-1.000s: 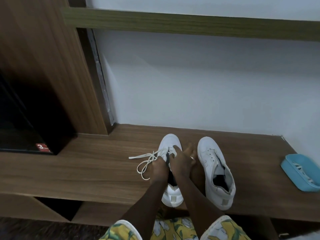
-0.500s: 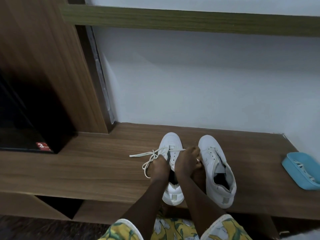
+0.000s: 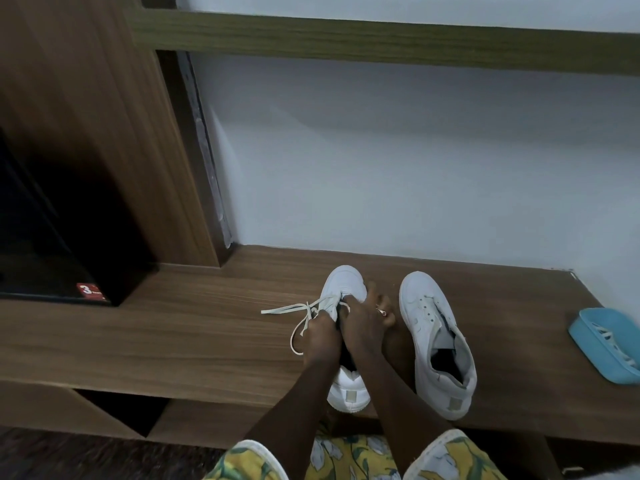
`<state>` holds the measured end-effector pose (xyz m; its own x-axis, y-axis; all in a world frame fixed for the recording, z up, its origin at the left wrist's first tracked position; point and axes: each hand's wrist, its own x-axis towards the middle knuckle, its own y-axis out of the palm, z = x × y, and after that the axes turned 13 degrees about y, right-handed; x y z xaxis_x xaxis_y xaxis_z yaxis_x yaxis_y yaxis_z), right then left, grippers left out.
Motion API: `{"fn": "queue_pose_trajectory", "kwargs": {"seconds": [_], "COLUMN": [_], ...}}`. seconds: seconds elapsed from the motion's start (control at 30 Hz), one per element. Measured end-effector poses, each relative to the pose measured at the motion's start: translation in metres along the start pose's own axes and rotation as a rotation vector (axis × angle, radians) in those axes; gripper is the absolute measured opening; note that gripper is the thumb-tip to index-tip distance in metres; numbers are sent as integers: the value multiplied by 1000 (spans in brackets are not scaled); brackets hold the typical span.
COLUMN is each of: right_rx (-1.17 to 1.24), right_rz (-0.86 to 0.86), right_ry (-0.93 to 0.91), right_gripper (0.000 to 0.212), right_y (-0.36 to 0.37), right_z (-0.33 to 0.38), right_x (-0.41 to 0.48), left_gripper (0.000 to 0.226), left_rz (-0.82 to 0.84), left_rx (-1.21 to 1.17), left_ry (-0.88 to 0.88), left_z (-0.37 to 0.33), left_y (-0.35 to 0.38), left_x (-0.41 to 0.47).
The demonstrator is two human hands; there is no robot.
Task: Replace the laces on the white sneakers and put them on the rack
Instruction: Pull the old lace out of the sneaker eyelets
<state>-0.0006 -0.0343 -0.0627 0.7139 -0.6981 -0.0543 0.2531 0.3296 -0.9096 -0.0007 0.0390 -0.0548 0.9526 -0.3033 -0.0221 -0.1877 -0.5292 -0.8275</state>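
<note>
Two white sneakers stand toes-away on the wooden bench (image 3: 194,344). The left sneaker (image 3: 346,284) carries a cream lace (image 3: 299,311) whose loose ends trail off to its left. My left hand (image 3: 322,336) holds the sneaker's left side by the lace. My right hand (image 3: 365,322), a ring on one finger, pinches the lace at the eyelets. Both hands hide the tongue and most eyelets. The right sneaker (image 3: 433,341) stands unlaced, with its tongue loose and empty eyelets showing.
A blue plastic tray (image 3: 602,355) holding white laces lies at the bench's right end. A white wall backs the bench, under a green shelf (image 3: 381,39). A wooden cabinet panel (image 3: 104,133) and a dark opening stand to the left.
My right hand went from fingers spread to a curled fist half a second ago, and now reaches forward again at the eyelets. The lace ends have shifted slightly. The sneakers have stayed put.
</note>
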Motion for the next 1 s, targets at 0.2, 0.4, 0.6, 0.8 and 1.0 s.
{"fn": "queue_pose_trajectory", "kwargs": {"seconds": [0.2,0.4,0.6,0.8,1.0], "right_rx": [24,179,282,43,7], "right_rz": [-74,-294,-202,-126,-44], "right_ry": [6,321,756,219,-71], "right_gripper": [21,29,24,36,21], "right_y": [4,4,-2,-4,-1], "right_z": [-3,-4,-8,-3,-2], "right_x": [3,4,8,0,-2], "left_gripper": [26,28,38,30,25], "left_rz": [23,-6,-26,-11,-7], "left_rx": [68,56,50,81,107], "left_ry": [6,12,1,-4,30], "left_z": [2,3,4,5,7], "left_y": [2,2,5,7,8], "left_x": [0,0,3,4,4]}}
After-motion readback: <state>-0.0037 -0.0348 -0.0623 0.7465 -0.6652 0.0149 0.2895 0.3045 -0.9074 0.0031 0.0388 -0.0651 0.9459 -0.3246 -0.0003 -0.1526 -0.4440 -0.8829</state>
